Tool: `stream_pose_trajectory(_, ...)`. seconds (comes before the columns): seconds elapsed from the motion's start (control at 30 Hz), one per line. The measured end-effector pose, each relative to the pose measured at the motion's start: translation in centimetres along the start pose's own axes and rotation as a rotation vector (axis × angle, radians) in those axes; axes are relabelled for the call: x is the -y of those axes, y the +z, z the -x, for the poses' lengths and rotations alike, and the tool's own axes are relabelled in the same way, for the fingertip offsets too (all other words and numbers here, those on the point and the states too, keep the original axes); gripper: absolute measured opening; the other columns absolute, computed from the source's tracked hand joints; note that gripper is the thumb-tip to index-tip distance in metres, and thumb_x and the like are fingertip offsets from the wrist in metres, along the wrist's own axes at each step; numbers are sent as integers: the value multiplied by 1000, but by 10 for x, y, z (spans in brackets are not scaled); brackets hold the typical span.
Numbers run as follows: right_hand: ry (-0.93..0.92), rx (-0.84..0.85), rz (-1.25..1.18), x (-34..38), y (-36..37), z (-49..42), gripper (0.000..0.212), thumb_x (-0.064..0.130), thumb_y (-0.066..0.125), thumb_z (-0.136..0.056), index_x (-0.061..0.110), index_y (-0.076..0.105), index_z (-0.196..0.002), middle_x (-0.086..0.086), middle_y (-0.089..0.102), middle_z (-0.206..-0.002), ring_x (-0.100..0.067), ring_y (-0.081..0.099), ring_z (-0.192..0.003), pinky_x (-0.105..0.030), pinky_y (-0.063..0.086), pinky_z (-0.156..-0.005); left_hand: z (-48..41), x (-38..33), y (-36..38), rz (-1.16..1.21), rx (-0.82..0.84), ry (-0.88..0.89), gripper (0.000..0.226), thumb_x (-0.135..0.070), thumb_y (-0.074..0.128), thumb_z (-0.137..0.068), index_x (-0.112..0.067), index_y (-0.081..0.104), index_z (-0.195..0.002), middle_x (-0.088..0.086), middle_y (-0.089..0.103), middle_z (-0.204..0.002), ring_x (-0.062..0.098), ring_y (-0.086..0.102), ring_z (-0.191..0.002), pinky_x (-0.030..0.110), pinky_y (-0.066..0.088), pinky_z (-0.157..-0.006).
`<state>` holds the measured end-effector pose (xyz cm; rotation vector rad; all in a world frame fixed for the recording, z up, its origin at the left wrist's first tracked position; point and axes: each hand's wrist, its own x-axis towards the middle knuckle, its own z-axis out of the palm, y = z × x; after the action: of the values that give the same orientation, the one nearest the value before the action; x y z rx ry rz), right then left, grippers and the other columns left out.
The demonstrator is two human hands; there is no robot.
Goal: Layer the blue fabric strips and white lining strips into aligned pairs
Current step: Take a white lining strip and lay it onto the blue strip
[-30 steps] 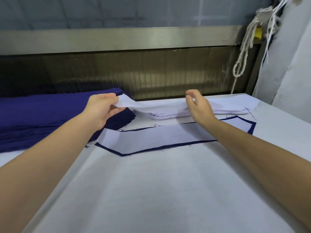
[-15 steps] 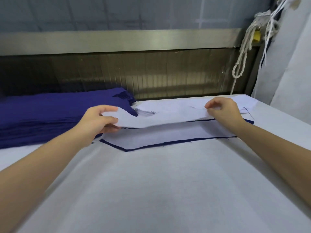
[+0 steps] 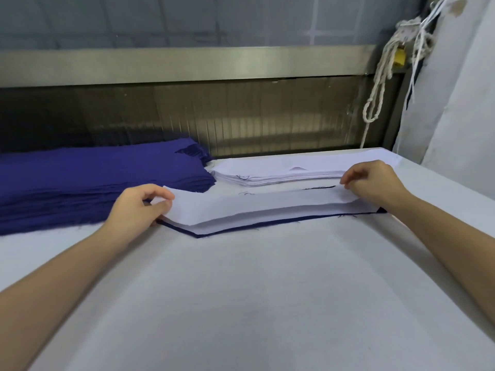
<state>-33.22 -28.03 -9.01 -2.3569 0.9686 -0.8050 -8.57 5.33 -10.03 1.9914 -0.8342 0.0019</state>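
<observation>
A white lining strip point(image 3: 257, 203) hangs stretched between both hands, just above the paired strips on the table. My left hand point(image 3: 136, 207) pinches its left end and my right hand point(image 3: 372, 180) pinches its right end. Under it lies a white strip on a blue fabric strip point(image 3: 241, 228), whose dark edge shows along the front. A thick stack of blue fabric strips point(image 3: 93, 180) lies at the left. A stack of white lining strips point(image 3: 281, 172) sits behind the held strip.
The white padded table point(image 3: 254, 303) stretches toward me. A metal-framed glass panel point(image 3: 214, 113) closes off the back. A knotted white rope point(image 3: 380, 81) hangs at the back right beside a pale wall.
Both hands have drawn the white strip off the white stack, toward me and down, until it hovers low over the paired strips. My right hand slid out to the strip's right end.
</observation>
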Motion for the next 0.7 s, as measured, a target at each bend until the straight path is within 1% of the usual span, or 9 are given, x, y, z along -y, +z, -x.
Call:
stream_pose_trajectory(0.07,18,-7,10,-4,-1,-1,24,3,55,-82,22,67,-72,0,66,-80,-15,55,-75,-28,44,-73,-2,2,0,-68,16,17,18,-5,64,-84,-23,66,-85,2,64,-82,26,56,-69,32,44,-68)
stream_pose_trajectory(0.17,18,-29,57,-8,-1,-2,14,9,58,-83,20,66,-82,1,62,-80,-11,51,-66,-24,38,-62,-2,3,2,-190,4,82,19,-6,60,-86,-24,64,-87,0,63,-79,26,58,-70,30,43,-68)
stream_pose_trajectory(0.2,17,-27,74,-9,0,-2,13,10,59,-83,20,66,-85,1,62,-81,-14,53,-67,-24,39,-62,-1,3,3,-217,1,99,18,-6,59,-87,-24,64,-88,0,62,-78,25,58,-70,29,43,-66)
stream_pose_trajectory(0.33,-38,-4,119,-9,5,0,20,1,56,-83,17,66,-89,-1,63,-84,-22,56,-82,-30,44,-75,-1,3,3,-254,-17,129,21,-4,55,-89,-22,66,-89,1,64,-80,26,57,-72,21,40,-63)
stream_pose_trajectory(0.37,-52,-15,124,-9,5,0,22,-1,53,-84,16,67,-89,-2,64,-86,-22,56,-83,-31,45,-76,-1,3,3,-245,-24,132,21,-4,55,-90,-21,67,-89,3,64,-79,28,57,-72,23,41,-63)
stream_pose_trajectory(0.43,-68,-41,124,-9,4,-1,25,-3,51,-85,13,69,-89,-4,65,-88,-23,56,-85,-32,46,-78,-1,2,1,-212,-42,132,22,-5,53,-91,-22,68,-88,9,63,-76,33,58,-71,34,45,-65)
stream_pose_trajectory(0.5,-68,-57,123,-9,2,-2,27,-5,50,-85,11,71,-90,-7,65,-88,-26,58,-88,-28,44,-77,-1,2,0,-189,-56,134,22,-7,53,-91,-22,68,-87,13,62,-74,35,59,-71,38,46,-65)
stream_pose_trajectory(0.6,-69,-73,129,-10,0,-4,29,-8,48,-85,8,71,-89,-12,67,-94,-25,57,-89,-23,39,-77,0,1,1,-183,-30,138,21,-7,54,-91,-21,69,-89,13,62,-73,32,54,-66,33,42,-60)
stream_pose_trajectory(0.7,-54,-64,139,-11,-2,-6,30,-9,46,-85,8,71,-89,-13,67,-96,-26,58,-91,-24,40,-78,1,1,2,-233,16,144,21,-7,55,-90,-22,69,-87,5,55,-62,19,45,-57,17,34,-53)
